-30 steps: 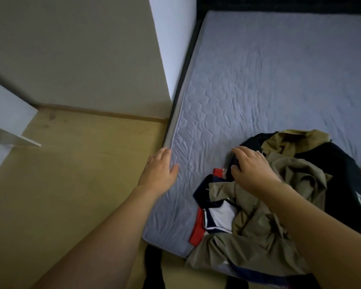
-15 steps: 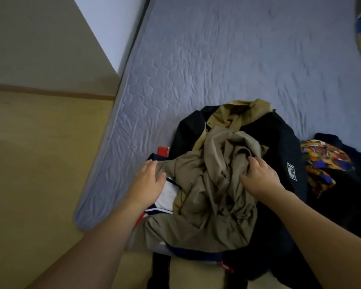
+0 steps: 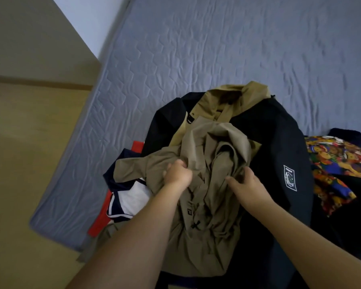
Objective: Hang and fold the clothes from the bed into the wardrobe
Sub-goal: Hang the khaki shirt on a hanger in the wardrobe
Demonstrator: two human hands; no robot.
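Both your forearms reach forward and down from the bottom edge of the view, converging on the pile of clothes at the near edge of the bed point(image 3: 196, 49).

Your left hand point(image 3: 178, 175) is fisted, knuckles up, its grip closed tight around a bunch of the khaki jacket point(image 3: 206, 184) near the garment's left side. Your right hand point(image 3: 246, 184) sits just to the right of it, thumb pointing left and fingers curled down into the folds of the same jacket, so that grip too has cloth in it; the fingertips are buried and you cannot see how deep they go.

The khaki jacket lies crumpled on top of the pile, directly under and between your two hands, with its lower part draping over the bed's near edge. Beneath it spreads a black jacket point(image 3: 279, 142) with a white badge on its sleeve, and a tan garment point(image 3: 233, 94) shows at the far end of the pile. To the left, under the khaki cloth, a red, white and navy top point(image 3: 125, 197) pokes out. A multicoloured print shirt point(image 3: 338, 161) lies to the right of the black jacket. The floor point(image 3: 29, 163) runs along the bed's left side.
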